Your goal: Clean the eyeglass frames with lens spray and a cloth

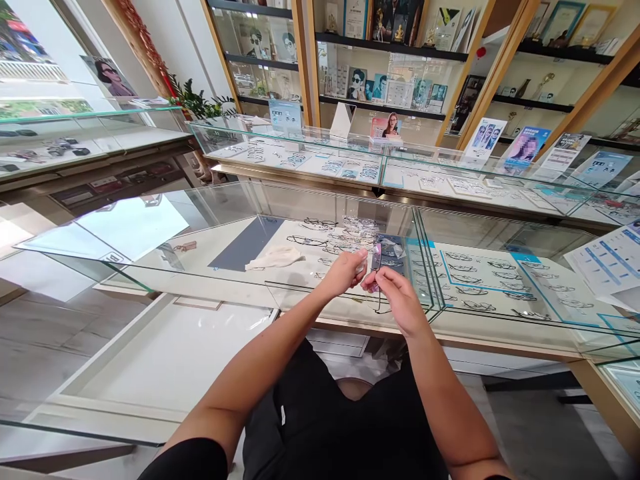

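Note:
A pair of eyeglasses (377, 256) with a purple sheen on the lens is held up over the glass counter, and one thin dark temple hangs below. My right hand (401, 300) pinches the glasses between thumb and fingers. Close beside it on the left, my left hand (343, 273) is closed, its thumb on top. A small pale bit shows at its fingertips, too small to name. Under the hands, several eyeglass frames (306, 241) lie in the counter. A crumpled cream cloth (275, 257) lies to their left, next to a dark grey mat (250, 241).
The glass display counter (345, 323) runs across in front of me. An open white drawer (145, 357) juts out at left. More eyeglasses (505, 275) lie in the right-hand case. Behind stands another glass case (300, 170) with sign cards (285, 119). A printed sheet (607, 257) stands at right.

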The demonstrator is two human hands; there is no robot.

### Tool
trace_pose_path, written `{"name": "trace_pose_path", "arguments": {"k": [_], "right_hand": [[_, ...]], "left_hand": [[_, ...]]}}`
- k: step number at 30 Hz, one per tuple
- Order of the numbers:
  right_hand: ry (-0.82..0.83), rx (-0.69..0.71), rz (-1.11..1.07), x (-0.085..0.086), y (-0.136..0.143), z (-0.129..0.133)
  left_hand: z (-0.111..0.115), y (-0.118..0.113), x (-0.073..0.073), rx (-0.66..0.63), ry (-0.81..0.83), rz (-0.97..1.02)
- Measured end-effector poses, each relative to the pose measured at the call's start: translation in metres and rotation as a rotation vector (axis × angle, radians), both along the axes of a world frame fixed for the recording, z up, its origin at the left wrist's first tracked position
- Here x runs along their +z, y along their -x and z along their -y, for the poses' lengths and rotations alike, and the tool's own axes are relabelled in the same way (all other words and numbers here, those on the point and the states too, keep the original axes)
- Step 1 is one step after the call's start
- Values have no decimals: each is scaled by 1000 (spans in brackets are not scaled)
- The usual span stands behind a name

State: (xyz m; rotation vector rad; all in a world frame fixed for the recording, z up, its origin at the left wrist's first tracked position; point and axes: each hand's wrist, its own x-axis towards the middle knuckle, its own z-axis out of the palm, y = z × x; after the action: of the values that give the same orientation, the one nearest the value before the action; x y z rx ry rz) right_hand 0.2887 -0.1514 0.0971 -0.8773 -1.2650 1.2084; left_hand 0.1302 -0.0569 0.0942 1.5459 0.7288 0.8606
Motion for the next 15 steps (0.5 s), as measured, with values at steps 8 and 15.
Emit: {"name": "trace_pose_path", "arguments": {"k": [8,15], "right_hand": [[4,-18,-76,-5,-5,-9],[64,-109,-334,-6,-6,-25]], "left_hand": [[6,0,2,-62,96,11],[24,1,0,-85,13,-121]]}}
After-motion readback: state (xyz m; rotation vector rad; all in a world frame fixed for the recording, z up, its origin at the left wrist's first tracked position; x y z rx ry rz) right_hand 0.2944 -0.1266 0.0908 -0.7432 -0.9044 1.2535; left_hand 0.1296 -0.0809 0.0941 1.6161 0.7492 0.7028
